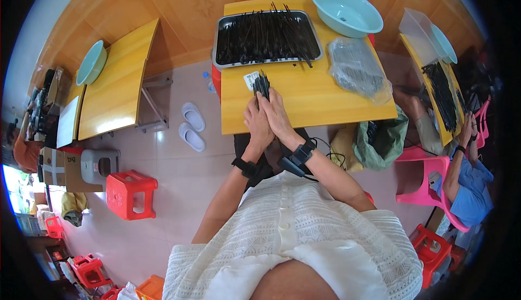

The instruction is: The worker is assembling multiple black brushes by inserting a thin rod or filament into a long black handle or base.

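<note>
both hands, the left hand (257, 122) and right hand (277, 114), press together around a bundle of thin black sticks (262, 85), ends standing up over the bench (309, 96), seemingly to square them even. a metal tray (218, 35) of more sticks sits just behind, within reach, beside a pale basin (347, 12) and a clear bag (358, 69).

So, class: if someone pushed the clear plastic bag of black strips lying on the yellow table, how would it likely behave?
The clear plastic bag looks crumpled and slack, so it would probably deform and slide rather than roll. Its thin black strips seem loose, so they would likely shift inside. On the smooth yellow table it may slip easily.
</note>
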